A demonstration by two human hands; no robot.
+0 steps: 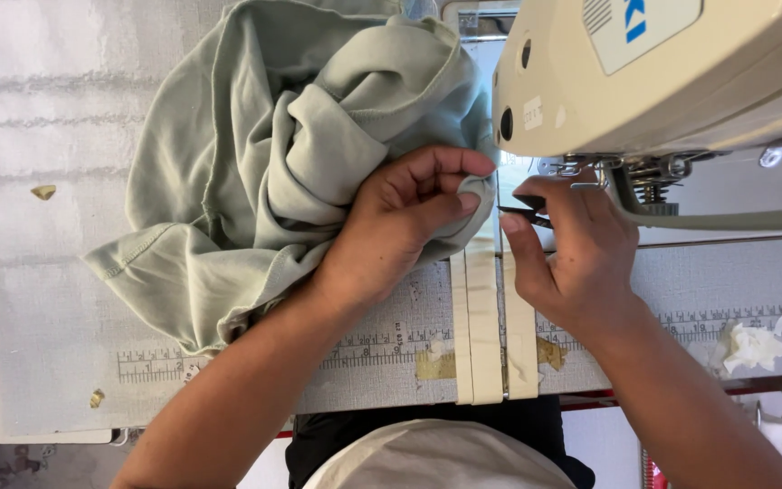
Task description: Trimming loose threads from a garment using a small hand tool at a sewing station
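Note:
A bunched pale green garment (264, 154) lies on the sewing table (38, 299) left of the sewing machine. My left hand (400, 222) rests on its right edge and pinches the fabric between thumb and fingers close to the needle area. My right hand (572, 249) sits just right of it under the machine head and grips small black thread snips (525, 210), their tip pointing left toward the pinched fabric edge. The needle itself is hidden behind the machine head.
The cream sewing machine head (662, 72) fills the upper right, with its presser foot parts (653, 177) below. Cream tape strips (481, 326) and a printed ruler (364, 349) run across the table. A crumpled white scrap (753, 346) lies at right.

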